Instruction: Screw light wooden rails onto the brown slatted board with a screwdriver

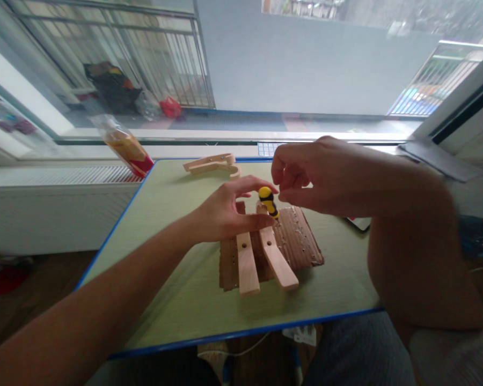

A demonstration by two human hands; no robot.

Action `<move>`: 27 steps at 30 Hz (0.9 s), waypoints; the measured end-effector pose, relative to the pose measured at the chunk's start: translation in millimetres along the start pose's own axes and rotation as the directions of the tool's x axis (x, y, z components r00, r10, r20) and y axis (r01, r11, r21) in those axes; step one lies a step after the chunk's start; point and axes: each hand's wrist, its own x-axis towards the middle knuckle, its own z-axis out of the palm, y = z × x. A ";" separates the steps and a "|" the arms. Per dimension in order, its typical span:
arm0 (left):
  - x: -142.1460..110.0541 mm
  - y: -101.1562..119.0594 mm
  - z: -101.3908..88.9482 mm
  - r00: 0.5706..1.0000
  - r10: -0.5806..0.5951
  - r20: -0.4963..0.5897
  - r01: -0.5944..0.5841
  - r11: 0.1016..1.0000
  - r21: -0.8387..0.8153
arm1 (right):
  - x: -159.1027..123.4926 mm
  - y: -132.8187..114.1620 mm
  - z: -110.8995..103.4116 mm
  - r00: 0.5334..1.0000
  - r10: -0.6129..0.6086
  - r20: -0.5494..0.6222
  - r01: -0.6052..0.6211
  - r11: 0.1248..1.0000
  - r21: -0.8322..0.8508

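Observation:
A short yellow-and-black screwdriver (268, 201) stands tilted over the cardboard, its tip hidden. My left hand (225, 212) curves around it, with the index finger behind the handle and the thumb in front, over a wooden piece. Just right of the handle, my right hand (301, 174) is raised with fingers curled and thumb and fingertips pinched; anything in the pinch is too small to make out. Beneath the hands lie two pale wooden pieces, a left one (248, 268) and a right one (279, 265), each with a hole, on brown corrugated cardboard (301, 241) dotted with small holes.
More curved wooden pieces (213, 163) lie at the back of the green, blue-edged table (165, 300). A clear bag with yellow and red contents (126, 147) leans on the sill at left. A dark-edged flat object (360, 222) is partly hidden under my right arm.

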 end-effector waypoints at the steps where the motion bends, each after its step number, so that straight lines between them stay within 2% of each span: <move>1: 1.1 -1.7 0.5 1.000 0.005 0.006 -0.005 1.000 -0.002 | 0.7 1.2 0.8 1.000 -0.011 0.008 0.011 1.000 -0.005; 5: 3.7 -8.0 1.4 0.998 0.059 0.010 -0.059 0.996 0.061 | 5.0 6.8 4.7 0.997 -0.013 0.079 0.014 1.000 -0.012; 10: 1.1 -1.0 -2.6 1.000 0.001 -0.024 0.003 0.985 0.172 | 9.1 12.3 7.6 0.989 -0.032 0.143 0.030 0.999 0.013; 14: -5.8 11.3 -16.4 0.993 0.117 0.007 -0.111 0.916 0.386 | 9.8 21.0 7.7 0.979 0.028 0.202 -0.025 0.999 -0.020; 17: -9.3 16.8 -28.8 0.997 0.066 0.031 -0.073 0.864 0.498 | 14.9 28.4 11.6 0.946 0.086 0.312 -0.075 0.996 -0.047; 21: -8.7 18.3 -37.7 0.996 -0.001 0.089 -0.046 0.850 0.525 | 27.3 31.0 25.4 0.883 0.096 0.459 -0.091 0.995 -0.032; 24: -8.1 19.5 -36.0 0.989 -0.020 0.147 -0.066 0.828 0.556 | 34.5 29.1 38.1 0.872 0.061 0.485 -0.061 0.998 -0.016; 27: -9.4 23.4 -29.4 0.987 -0.007 0.162 -0.091 0.800 0.594 | 37.5 29.0 45.3 0.878 0.014 0.478 -0.017 1.000 0.001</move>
